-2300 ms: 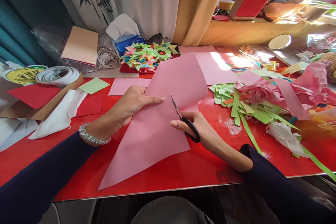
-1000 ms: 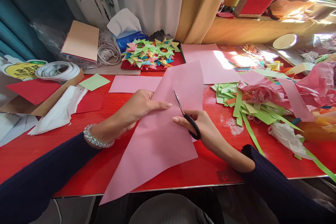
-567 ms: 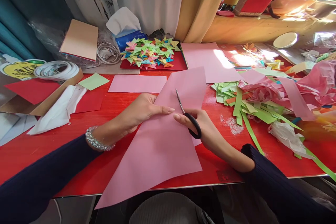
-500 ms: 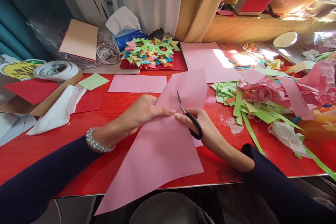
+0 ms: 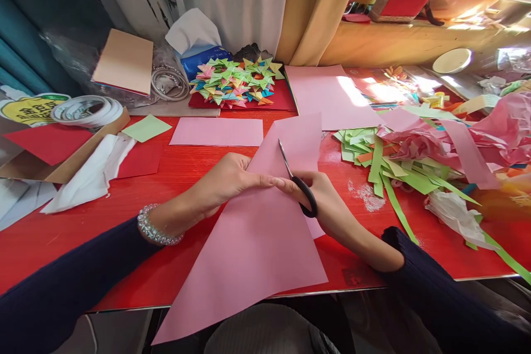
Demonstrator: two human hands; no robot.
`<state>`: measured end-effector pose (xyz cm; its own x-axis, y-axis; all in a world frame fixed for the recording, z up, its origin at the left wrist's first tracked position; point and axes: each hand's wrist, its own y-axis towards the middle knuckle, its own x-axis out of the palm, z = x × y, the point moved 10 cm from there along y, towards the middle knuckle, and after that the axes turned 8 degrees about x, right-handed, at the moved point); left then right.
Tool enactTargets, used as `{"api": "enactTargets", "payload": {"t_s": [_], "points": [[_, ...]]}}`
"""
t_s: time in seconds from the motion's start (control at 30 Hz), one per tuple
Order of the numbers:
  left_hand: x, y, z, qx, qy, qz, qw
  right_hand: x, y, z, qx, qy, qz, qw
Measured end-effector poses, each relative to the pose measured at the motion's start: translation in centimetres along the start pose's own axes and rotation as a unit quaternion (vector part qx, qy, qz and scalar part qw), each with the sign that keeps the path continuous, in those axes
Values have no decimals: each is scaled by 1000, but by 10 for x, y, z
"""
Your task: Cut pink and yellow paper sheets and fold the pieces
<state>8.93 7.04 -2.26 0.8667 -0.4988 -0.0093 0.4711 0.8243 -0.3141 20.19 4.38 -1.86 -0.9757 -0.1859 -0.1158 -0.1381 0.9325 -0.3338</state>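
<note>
A large pink paper sheet (image 5: 253, 243) lies slanted across the red table (image 5: 83, 221), its lower corner hanging past the front edge. My left hand (image 5: 226, 180) pinches the sheet's left edge, thumb on top and fingers underneath. In my right hand (image 5: 319, 199) are black-handled scissors (image 5: 296, 180). Their blades point away from me into a cut that runs up the middle of the sheet. The fingertips of both hands nearly touch on the paper.
A pile of small folded colour paper shapes (image 5: 234, 82) sits at the back, next to a tissue box (image 5: 199, 50). More pink sheets (image 5: 218, 131) lie behind. Green paper strips (image 5: 375, 157) and crumpled pink tissue (image 5: 498, 127) crowd the right. Tape rolls (image 5: 87, 110) lie at the left.
The scissors have worked farther up the sheet. The paper has slid toward me, its lower corner now past the table edge, and my two hands have closed together.
</note>
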Motion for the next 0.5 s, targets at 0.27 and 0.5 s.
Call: {"api": "enactTargets", "payload": {"t_s": [0.27,0.5], "points": [[11,-4,0,-12,-29,-27,999,-2,0,3,15,-7,3,1000],[21,-5,1,13,-54,-64,996,-4,-1,-1,-1,-16,14,1000]]}}
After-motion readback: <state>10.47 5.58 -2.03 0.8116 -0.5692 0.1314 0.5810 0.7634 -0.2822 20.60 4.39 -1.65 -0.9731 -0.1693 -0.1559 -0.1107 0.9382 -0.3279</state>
